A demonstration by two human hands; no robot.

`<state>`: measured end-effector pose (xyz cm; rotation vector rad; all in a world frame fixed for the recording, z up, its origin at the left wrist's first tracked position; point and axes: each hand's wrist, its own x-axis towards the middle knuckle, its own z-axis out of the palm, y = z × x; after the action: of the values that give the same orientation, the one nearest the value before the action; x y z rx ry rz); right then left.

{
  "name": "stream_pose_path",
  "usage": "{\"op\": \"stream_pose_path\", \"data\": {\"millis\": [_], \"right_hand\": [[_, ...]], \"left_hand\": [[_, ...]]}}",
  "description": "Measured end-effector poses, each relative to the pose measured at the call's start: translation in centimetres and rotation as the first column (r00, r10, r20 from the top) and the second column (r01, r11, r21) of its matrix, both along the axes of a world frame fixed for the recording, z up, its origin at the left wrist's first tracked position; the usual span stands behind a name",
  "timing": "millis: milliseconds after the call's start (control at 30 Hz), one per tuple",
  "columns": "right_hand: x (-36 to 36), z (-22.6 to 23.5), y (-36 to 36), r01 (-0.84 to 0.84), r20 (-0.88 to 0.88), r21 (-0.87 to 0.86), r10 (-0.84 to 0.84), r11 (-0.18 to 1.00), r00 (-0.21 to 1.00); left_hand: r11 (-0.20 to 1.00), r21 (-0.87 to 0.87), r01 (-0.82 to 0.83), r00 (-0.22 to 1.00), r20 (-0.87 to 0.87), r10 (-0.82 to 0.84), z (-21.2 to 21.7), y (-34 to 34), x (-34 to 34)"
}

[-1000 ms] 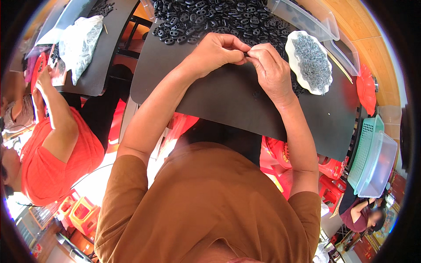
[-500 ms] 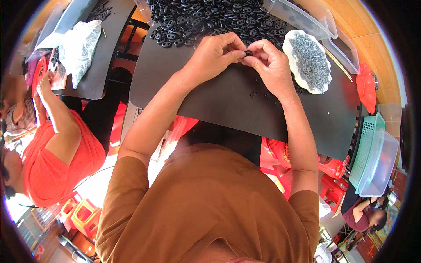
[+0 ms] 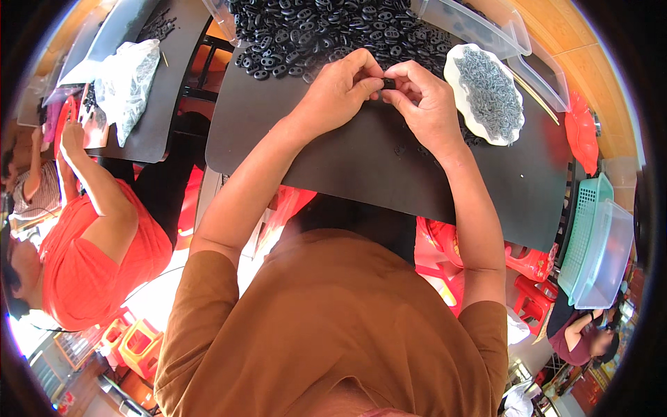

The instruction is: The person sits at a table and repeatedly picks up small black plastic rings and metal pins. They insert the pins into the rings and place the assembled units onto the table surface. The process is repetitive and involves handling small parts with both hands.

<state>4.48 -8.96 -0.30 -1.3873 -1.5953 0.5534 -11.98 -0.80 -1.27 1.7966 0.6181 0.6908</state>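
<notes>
A small black plastic piece (image 3: 388, 83) is pinched between my two hands above the dark table. My left hand (image 3: 344, 90) holds it from the left by thumb and fingertips, and my right hand (image 3: 425, 104) grips its other side. Fingers cover most of it, so its full shape is hidden. Just beyond my hands lies a heap of black oval pieces with holes (image 3: 313, 31). To the right of my right hand sits a white scalloped dish (image 3: 460, 104) full of small grey pin-like parts (image 3: 490, 94).
Clear plastic bins (image 3: 479, 28) stand at the far right, with thin sticks (image 3: 535, 96) beside the dish. A few dark bits lie under my right wrist. A red dish (image 3: 582, 132) and green basket (image 3: 583, 240) are rightward. Left, a person in red works at another table (image 3: 156, 118).
The black piece has turned between my fingertips and now shows a flatter, squarer side. Both hands stay in nearly the same place.
</notes>
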Motion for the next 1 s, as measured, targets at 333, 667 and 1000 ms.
{"op": "stream_pose_path", "data": {"millis": [333,667,1000], "right_hand": [[0.6,-0.2,0.0,-0.059,-0.326,-0.145,0.009,0.988,0.945],[0.5,0.4,-0.1,0.002,-0.073,-0.023,-0.004,1.0,0.997],[1.1,0.7,-0.2,-0.033,-0.048,0.005,0.033,0.999,0.998]], "left_hand": [[0.979,-0.204,0.012,0.993,0.117,0.012,-0.8,0.3,0.1],[0.963,-0.255,0.091,0.99,0.132,-0.059,-0.5,0.5,0.0],[0.912,-0.379,0.156,0.97,0.234,-0.068,-0.5,0.6,-0.4]]}}
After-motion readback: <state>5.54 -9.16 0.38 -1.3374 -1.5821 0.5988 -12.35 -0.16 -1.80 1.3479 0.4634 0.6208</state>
